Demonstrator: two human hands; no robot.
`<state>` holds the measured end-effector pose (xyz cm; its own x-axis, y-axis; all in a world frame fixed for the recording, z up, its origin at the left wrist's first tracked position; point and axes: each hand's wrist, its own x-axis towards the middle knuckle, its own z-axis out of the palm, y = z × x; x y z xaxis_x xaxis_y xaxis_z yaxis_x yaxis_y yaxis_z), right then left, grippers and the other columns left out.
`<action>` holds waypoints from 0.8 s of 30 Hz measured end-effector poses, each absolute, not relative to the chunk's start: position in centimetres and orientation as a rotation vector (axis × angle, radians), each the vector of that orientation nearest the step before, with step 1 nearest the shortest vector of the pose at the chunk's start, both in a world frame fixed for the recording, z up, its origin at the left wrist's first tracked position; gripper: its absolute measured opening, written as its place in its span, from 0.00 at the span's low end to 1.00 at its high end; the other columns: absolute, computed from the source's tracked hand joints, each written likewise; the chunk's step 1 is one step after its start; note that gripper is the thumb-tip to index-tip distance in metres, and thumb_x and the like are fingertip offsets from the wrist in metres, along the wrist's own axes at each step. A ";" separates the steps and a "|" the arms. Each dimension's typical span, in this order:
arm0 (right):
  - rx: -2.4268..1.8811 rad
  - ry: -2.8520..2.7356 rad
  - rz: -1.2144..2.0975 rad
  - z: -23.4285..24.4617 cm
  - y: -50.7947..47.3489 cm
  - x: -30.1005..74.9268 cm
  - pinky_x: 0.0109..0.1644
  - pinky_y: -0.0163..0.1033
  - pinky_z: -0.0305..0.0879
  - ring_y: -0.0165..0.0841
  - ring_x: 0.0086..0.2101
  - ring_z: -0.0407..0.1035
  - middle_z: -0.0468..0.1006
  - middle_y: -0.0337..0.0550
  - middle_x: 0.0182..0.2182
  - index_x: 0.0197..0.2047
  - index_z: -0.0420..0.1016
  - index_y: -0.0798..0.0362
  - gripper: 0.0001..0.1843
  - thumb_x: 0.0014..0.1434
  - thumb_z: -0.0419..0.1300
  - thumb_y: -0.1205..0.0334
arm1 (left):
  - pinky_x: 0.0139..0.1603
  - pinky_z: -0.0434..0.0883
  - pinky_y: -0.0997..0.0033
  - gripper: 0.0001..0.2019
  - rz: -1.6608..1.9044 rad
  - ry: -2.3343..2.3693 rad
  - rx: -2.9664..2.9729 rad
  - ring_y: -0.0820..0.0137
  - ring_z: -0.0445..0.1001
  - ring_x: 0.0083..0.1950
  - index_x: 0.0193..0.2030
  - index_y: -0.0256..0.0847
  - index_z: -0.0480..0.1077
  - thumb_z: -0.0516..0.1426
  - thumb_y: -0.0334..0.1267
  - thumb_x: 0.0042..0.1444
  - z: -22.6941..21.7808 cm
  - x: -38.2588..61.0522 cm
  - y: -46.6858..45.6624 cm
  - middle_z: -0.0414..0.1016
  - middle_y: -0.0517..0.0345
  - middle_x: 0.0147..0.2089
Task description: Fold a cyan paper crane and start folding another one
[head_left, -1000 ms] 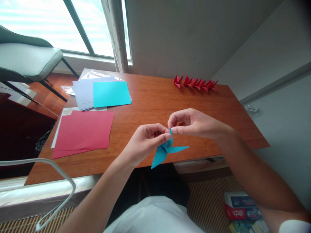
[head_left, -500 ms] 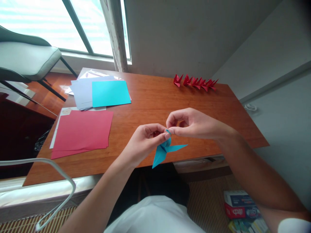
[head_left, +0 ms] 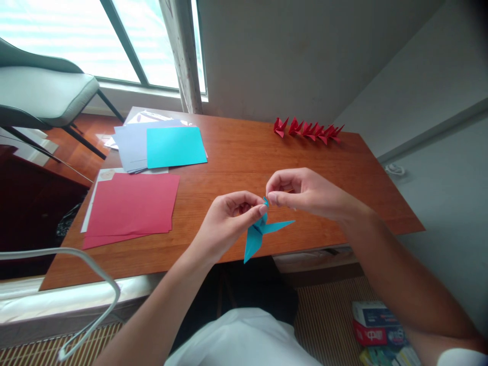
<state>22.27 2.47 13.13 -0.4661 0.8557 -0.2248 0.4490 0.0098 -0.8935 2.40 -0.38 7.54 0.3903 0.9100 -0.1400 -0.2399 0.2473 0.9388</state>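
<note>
A blue folded-paper crane (head_left: 254,241) hangs over the table's near edge, its pointed flaps spreading downward and to the right. My left hand (head_left: 231,216) pinches its upper part between thumb and forefinger. Close against the small bent tip at the top, my right hand (head_left: 301,190) has thumb and forefinger brought together in a pinch. The exact contact between the right fingertips and the paper is too small to make out fully.
Several red paper cranes (head_left: 308,130) stand in a row at the table's (head_left: 229,152) back right. Red sheets (head_left: 131,203) and a blue sheet (head_left: 177,147) on pale papers lie at left. A white cable (head_left: 87,259) curves at lower left; boxes (head_left: 379,325) sit at lower right.
The right fingertips have shifted slightly up and right from the left ones. The crane's small tip now points more upward. My left hand keeps its pinch.
</note>
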 end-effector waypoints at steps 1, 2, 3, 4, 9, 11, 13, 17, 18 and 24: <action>-1.315 -1.892 1.407 13.1 2.4 22.4 0.36 0.35 0.66 0.30 0.33 0.70 0.76 0.38 0.32 0.36 0.75 0.52 0.06 0.60 0.63 0.59 | 0.33 0.67 0.76 0.11 0.924 0.835 1.022 0.73 0.70 0.33 0.32 0.36 0.78 0.71 0.42 0.50 7.5 2.4 -0.4 0.75 0.58 0.31; -1.294 -1.884 1.373 13.2 2.2 22.5 0.37 0.35 0.66 0.30 0.34 0.70 0.76 0.38 0.33 0.36 0.75 0.52 0.06 0.60 0.64 0.59 | 0.33 0.67 0.75 0.11 0.929 0.854 1.036 0.73 0.70 0.33 0.32 0.37 0.78 0.70 0.42 0.50 7.4 2.4 -0.4 0.75 0.57 0.31; -1.276 -1.886 1.348 13.2 2.1 22.5 0.37 0.35 0.67 0.30 0.34 0.70 0.76 0.38 0.33 0.36 0.74 0.52 0.06 0.60 0.64 0.59 | 0.33 0.68 0.75 0.11 0.933 0.875 1.055 0.72 0.70 0.33 0.32 0.37 0.78 0.70 0.43 0.51 7.3 2.4 -0.4 0.76 0.57 0.32; -1.263 -1.895 1.333 13.3 1.9 22.5 0.36 0.35 0.67 0.30 0.34 0.70 0.75 0.38 0.33 0.36 0.74 0.52 0.06 0.60 0.64 0.59 | 0.34 0.68 0.74 0.12 0.940 0.897 1.079 0.71 0.70 0.33 0.33 0.37 0.78 0.70 0.44 0.52 7.2 2.4 -0.4 0.76 0.56 0.32; -1.279 -1.987 1.191 13.5 1.1 21.9 0.32 0.34 0.67 0.31 0.34 0.72 0.77 0.40 0.34 0.35 0.77 0.52 0.07 0.60 0.66 0.58 | 0.34 0.69 0.71 0.12 0.992 0.974 1.223 0.68 0.71 0.35 0.35 0.38 0.79 0.67 0.46 0.55 6.9 2.5 -0.3 0.76 0.54 0.32; -1.279 -2.014 1.123 13.5 1.1 21.7 0.34 0.35 0.68 0.31 0.34 0.72 0.78 0.41 0.34 0.35 0.78 0.52 0.09 0.60 0.67 0.55 | 0.34 0.69 0.71 0.12 1.011 0.993 1.281 0.68 0.70 0.35 0.34 0.38 0.79 0.66 0.46 0.56 6.9 2.5 -0.3 0.76 0.54 0.32; -1.273 -2.023 1.101 13.5 1.1 21.6 0.36 0.36 0.69 0.32 0.34 0.72 0.79 0.41 0.34 0.34 0.78 0.52 0.11 0.60 0.67 0.53 | 0.34 0.68 0.71 0.12 1.023 1.014 1.322 0.68 0.70 0.34 0.34 0.39 0.79 0.66 0.46 0.56 7.0 2.6 -0.4 0.75 0.54 0.32; -1.293 -1.960 1.157 13.3 1.2 21.6 0.37 0.38 0.70 0.33 0.34 0.72 0.79 0.42 0.34 0.35 0.79 0.52 0.12 0.58 0.68 0.51 | 0.33 0.67 0.72 0.13 1.037 1.031 1.358 0.68 0.70 0.33 0.33 0.40 0.79 0.67 0.48 0.55 7.2 2.6 -0.5 0.76 0.55 0.31; -1.304 -1.928 1.183 13.2 1.2 21.6 0.36 0.38 0.71 0.33 0.33 0.72 0.79 0.42 0.33 0.35 0.78 0.52 0.12 0.57 0.68 0.51 | 0.33 0.67 0.72 0.13 1.042 1.032 1.359 0.68 0.70 0.33 0.33 0.40 0.79 0.67 0.49 0.55 7.2 2.6 -0.5 0.76 0.55 0.31; -1.299 -1.812 1.263 12.4 1.4 21.7 0.35 0.37 0.72 0.33 0.34 0.73 0.79 0.41 0.35 0.37 0.76 0.52 0.09 0.56 0.68 0.57 | 0.34 0.68 0.71 0.14 1.046 1.030 1.323 0.68 0.72 0.34 0.33 0.40 0.79 0.67 0.49 0.54 7.1 2.6 -0.5 0.77 0.54 0.32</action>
